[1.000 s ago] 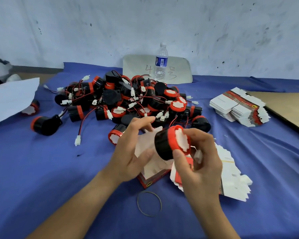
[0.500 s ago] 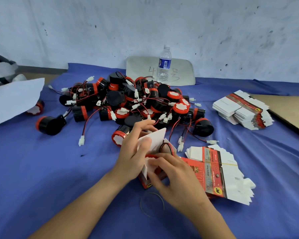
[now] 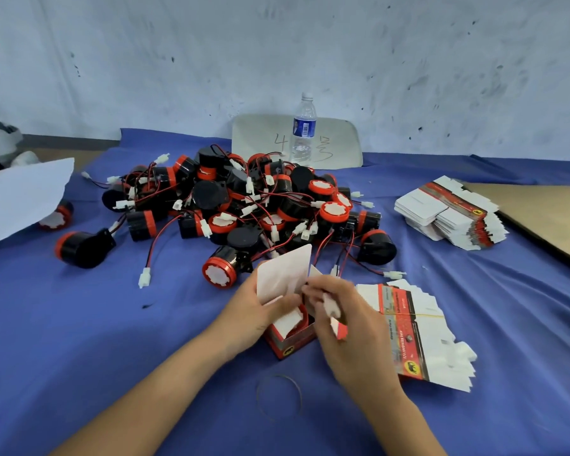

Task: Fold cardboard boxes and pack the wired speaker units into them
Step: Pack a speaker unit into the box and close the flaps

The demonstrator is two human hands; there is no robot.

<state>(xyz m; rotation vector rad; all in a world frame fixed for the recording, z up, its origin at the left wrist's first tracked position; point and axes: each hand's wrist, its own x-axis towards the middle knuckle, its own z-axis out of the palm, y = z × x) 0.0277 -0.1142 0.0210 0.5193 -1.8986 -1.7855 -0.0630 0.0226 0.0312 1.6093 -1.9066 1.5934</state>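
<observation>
A small red cardboard box [image 3: 292, 343] stands open on the blue cloth, its tall white lid flap [image 3: 283, 274] upright. A speaker unit [image 3: 293, 320] sits inside, with only its red rim and white face showing. My left hand [image 3: 254, 314] grips the box's left side, thumb against the lid flap. My right hand [image 3: 352, 334] pinches a white-and-red side flap [image 3: 331, 307] on the box's right; motion blur hides the exact finger positions. Behind the box lies the pile of black-and-red wired speaker units [image 3: 244, 205].
A banded stack of flat boxes [image 3: 418, 337] lies right of my right hand, and another stack [image 3: 448, 212] sits farther back right. A rubber band [image 3: 278, 394] lies in front of the box. A water bottle [image 3: 304, 126], a white sheet [image 3: 17, 199] and a brown board [image 3: 547, 212] ring the cloth.
My right hand carried a speaker unit down into the box, let go of it and now pinches the side flap. My left hand stayed on the box.
</observation>
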